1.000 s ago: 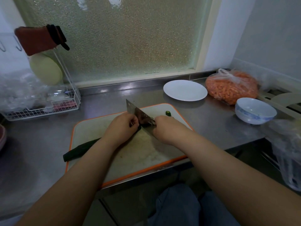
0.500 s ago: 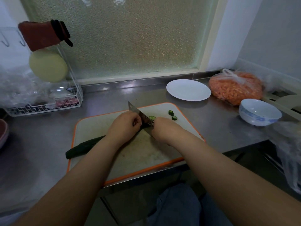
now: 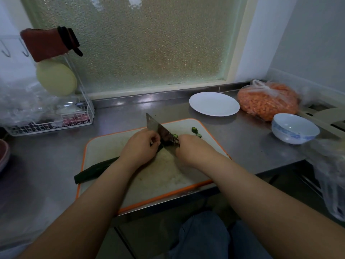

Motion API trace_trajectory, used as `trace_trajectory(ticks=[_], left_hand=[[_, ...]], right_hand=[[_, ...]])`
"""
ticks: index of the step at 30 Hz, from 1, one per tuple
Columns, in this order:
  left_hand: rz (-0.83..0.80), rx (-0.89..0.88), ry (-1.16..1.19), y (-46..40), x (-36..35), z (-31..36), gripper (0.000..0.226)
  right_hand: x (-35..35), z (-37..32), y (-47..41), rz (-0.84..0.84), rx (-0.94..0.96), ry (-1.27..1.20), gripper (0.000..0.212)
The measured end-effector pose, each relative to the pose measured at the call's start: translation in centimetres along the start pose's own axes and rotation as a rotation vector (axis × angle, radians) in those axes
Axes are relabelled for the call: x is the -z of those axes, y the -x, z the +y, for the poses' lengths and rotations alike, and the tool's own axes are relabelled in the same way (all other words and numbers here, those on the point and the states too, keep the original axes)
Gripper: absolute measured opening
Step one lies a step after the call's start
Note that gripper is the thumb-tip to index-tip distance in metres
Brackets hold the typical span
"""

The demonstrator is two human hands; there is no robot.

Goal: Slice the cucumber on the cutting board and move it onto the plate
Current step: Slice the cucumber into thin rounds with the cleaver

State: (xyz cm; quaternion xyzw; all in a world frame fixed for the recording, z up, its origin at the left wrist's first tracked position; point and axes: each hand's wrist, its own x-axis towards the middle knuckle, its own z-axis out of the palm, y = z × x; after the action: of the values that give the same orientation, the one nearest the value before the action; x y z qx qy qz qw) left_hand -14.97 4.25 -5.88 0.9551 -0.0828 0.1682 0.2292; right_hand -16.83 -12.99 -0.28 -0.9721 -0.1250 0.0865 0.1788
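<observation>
While curled left hand fingers pin the cucumber, the right hand grips the knife; slices lie beyond

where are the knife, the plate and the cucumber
knife [image 3: 155, 124]: head view, flat of the blade
plate [image 3: 214, 103]: head view, bare centre
cucumber [image 3: 95, 170]: head view, uncut dark length beside the left forearm

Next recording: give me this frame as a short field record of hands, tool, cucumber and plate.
left hand: holds the dark green cucumber down on the white cutting board with orange rim
right hand: grips the steel cleaver, blade beside the left fingers
cut pieces: few green slices on the board beyond the blade
plate: round white plate on the steel counter, no slices on it
stage: slicing under way
</observation>
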Motion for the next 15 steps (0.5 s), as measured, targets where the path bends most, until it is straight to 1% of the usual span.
trace_trajectory(ticks=[10,15], left_hand=[[0.008,0.006,0.018,0.0,-0.1,-0.1,0.007],[0.0,0.015,0.016,0.0,-0.1,-0.1,0.008]], right_hand=[[0.7,-0.7,0.5,-0.006,0.008,0.029,0.026],[0.5,-1.1,0.0,-0.035,-0.019,0.051,0.024]])
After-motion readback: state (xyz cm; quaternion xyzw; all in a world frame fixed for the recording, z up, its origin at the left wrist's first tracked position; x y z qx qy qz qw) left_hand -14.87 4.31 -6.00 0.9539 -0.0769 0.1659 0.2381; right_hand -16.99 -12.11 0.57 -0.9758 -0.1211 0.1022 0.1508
